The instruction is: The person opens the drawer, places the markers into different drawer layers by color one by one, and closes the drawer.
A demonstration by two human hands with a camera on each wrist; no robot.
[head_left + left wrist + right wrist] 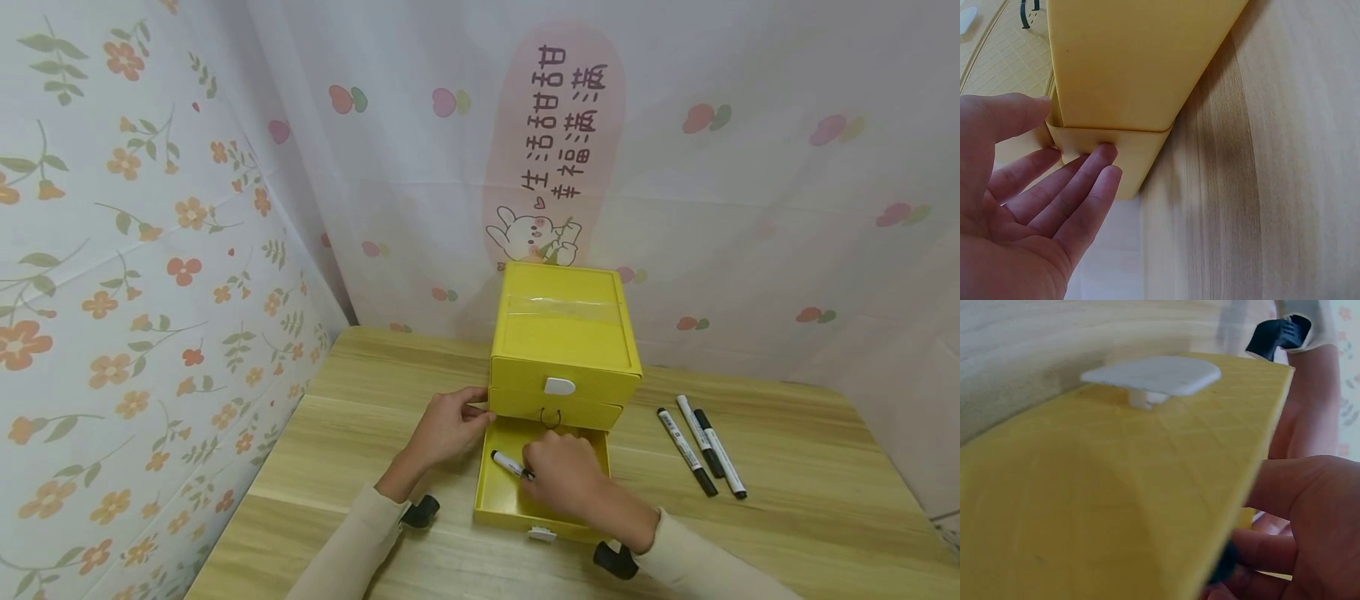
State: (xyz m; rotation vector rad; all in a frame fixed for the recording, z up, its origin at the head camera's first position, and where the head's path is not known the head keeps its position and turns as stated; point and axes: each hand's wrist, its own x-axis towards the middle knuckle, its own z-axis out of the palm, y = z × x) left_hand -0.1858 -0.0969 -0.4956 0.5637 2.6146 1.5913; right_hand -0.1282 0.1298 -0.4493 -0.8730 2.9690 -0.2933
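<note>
A yellow drawer box (562,333) stands on the table with its bottom drawer (487,500) pulled out. My right hand (566,475) reaches into that drawer and holds a white marker (508,463) by its dark end, the other end pointing left over the drawer floor. In the right wrist view, the drawer front with its white handle (1154,376) hides part of the fingers, and a dark tip (1225,562) shows between them. My left hand (450,425) is at the box's left side, its extended fingers (1094,169) against the yellow side wall and the thumb by the front edge.
Three markers (688,452) with white barrels and black ends lie on the table (810,467) right of the box. The upper drawer has a white handle (558,386); a black loop (551,417) hangs below it. Printed curtains (712,208) stand behind and at the left.
</note>
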